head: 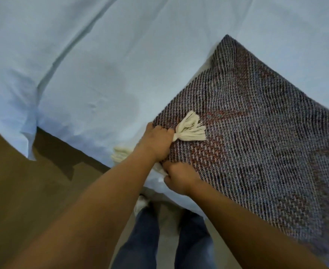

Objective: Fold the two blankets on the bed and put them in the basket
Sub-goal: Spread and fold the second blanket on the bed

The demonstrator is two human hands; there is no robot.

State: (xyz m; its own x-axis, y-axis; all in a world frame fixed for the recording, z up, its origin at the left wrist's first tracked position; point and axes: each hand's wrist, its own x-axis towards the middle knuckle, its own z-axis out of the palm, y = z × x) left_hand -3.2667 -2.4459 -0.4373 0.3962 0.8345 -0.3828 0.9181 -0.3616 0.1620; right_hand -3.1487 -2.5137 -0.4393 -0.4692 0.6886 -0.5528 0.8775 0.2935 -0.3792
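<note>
A dark woven blanket with cream tassels lies folded into a flat rectangle on the bed, at the right of the head view. My left hand grips its near corner, fingers curled into the fabric beside a cream tassel. My right hand pinches the same edge just below, touching the left hand. A second tassel sticks out from under my left wrist. No basket and no second blanket are in view.
The bed is covered by a pale blue sheet with a few creases. Its near edge runs diagonally from the left to the lower right. Brown floor lies at the left. My legs in jeans stand against the bed.
</note>
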